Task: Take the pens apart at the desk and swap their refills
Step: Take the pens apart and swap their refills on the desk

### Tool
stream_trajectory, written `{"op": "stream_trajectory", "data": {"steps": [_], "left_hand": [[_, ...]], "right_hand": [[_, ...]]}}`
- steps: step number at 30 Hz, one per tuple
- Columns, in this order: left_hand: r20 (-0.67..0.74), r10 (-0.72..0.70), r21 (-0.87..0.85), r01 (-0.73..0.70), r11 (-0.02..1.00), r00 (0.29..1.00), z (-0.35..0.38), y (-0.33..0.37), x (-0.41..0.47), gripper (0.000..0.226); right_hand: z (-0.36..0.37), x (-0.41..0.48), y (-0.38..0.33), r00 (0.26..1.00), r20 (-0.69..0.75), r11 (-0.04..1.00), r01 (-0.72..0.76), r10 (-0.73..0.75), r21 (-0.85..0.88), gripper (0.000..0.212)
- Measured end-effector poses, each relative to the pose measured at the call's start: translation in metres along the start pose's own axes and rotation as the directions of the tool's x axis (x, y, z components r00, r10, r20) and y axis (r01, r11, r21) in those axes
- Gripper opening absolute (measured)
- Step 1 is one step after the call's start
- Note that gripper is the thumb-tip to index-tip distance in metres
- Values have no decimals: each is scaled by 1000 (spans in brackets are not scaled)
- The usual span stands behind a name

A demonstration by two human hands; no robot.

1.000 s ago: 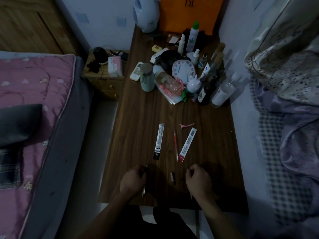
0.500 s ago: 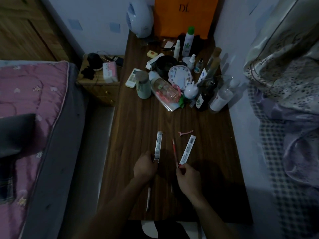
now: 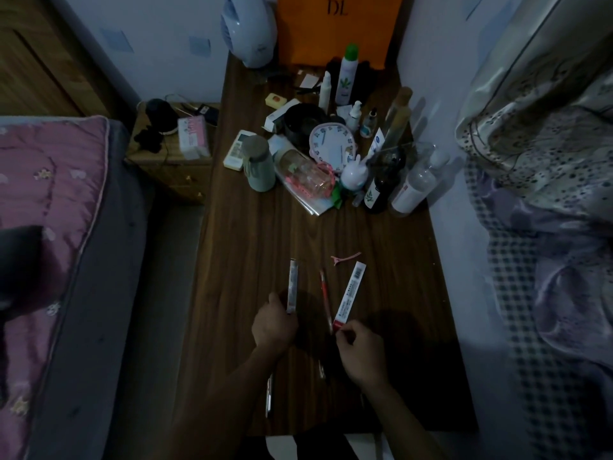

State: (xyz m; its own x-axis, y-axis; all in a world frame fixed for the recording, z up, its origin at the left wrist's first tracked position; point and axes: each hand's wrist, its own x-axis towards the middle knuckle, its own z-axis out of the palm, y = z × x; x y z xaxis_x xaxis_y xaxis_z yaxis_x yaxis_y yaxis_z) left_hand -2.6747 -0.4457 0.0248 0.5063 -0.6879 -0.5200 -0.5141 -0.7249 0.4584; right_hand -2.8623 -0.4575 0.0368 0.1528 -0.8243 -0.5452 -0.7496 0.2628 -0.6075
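On the dark wood-grain desk (image 3: 252,247), the left hand (image 3: 273,327) pinches the near end of a flat grey refill packet (image 3: 292,285), lifting it, likely to open it. The right hand (image 3: 360,348) nips the red end of a white barcoded refill packet (image 3: 350,295). Between them lies a thin red refill (image 3: 325,300). A slim pale pen barrel (image 3: 269,395), apparently already dismantled, rests by the left forearm.

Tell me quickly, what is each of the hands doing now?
Left hand: closed on the near end of the grey packet.
Right hand: pinching the red end of the white packet.
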Motion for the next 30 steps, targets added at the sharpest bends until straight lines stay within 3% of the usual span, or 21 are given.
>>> {"op": "stream_trajectory", "data": {"steps": [8,16,22,25,30], "left_hand": [[102,239,-132,-225,965,966,-12,-8,-19,12],[170,374,-273,-321,907,912,-39,-14,-71,19],[190,407,-304,-341,890,893,-57,-23,-109,22],[211,412,-326,-333,885,887,-65,-28,-125,23],[195,438,-282,-378,882,877,-83,-26,-145,24]], "right_hand": [[-7,-5,-13,999,-18,998,44,-43,53,8],[-20,-17,-23,997,-74,980,40,-26,196,9],[-35,-43,-39,981,-96,929,190,-168,319,39],[-42,-59,-44,962,-74,909,273,-263,314,38],[-54,-74,-50,960,-93,893,279,-264,352,26]]}}
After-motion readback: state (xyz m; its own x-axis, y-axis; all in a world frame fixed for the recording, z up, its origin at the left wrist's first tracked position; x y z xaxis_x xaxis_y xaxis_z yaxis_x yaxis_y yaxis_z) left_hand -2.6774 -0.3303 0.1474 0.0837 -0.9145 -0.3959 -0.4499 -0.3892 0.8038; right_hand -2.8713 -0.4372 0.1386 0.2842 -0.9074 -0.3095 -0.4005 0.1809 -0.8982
